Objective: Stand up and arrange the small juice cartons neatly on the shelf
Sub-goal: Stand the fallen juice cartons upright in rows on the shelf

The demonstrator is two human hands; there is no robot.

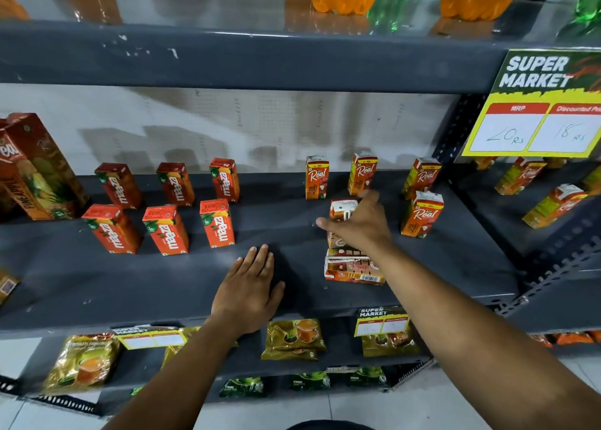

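Likely light and stiff-sided, the fallen carton near the shelf's right-middle suited a pinch across its narrow faces. Reaching far, the right hand closed fingers over it, while another carton lay flat nearer. Flat and open, the left hand rested on the shelf.
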